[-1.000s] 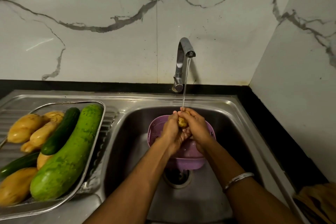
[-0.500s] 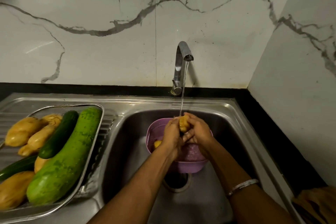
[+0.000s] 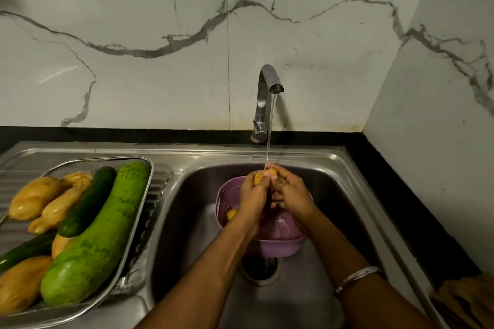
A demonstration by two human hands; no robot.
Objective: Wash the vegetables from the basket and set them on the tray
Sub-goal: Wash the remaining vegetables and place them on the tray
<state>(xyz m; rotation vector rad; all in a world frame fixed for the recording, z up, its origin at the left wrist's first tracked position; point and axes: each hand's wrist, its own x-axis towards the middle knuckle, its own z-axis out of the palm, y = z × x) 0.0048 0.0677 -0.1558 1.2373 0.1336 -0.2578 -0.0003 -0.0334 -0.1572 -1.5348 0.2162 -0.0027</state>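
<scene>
Both hands have risen slightly: left hand (image 3: 252,196) and right hand (image 3: 292,192) clasp a small potato (image 3: 260,177) above the basket (image 3: 227,201), under the tap stream (image 3: 269,139).

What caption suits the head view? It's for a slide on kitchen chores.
Both hands, left hand and right hand, rub a small yellow vegetable under the running tap above a purple basket.

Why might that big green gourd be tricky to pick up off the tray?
The big green gourd probably feels heavy, since it dwarfs the vegetables beside it on the tray. Its skin looks smooth and glossy, so it may be slippery. Being long and rounded, it could roll if nudged.
</scene>
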